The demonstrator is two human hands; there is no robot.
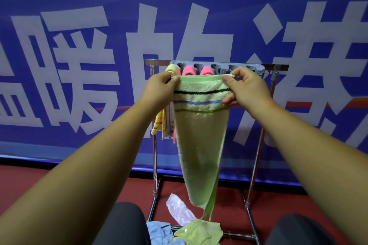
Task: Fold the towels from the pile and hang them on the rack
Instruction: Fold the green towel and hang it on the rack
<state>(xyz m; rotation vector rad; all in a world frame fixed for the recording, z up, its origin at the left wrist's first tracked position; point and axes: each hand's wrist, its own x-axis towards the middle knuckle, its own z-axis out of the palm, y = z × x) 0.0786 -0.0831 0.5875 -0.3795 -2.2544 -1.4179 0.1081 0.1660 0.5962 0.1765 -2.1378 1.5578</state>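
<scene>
A light green towel with dark and blue stripes hangs lengthwise in front of the metal rack. My left hand pinches its top left corner and my right hand pinches its top right corner, both level with the rack's top bar. A yellow towel and two pink towels hang over a grey multi-slot hanger on the bar behind the green one. On the floor below lies the pile: a green, a light blue and a pale pink towel.
A blue banner wall with large white characters stands right behind the rack. The floor is red. My dark-trousered knees sit at the bottom, either side of the pile. The rack's base bars cross the floor in front.
</scene>
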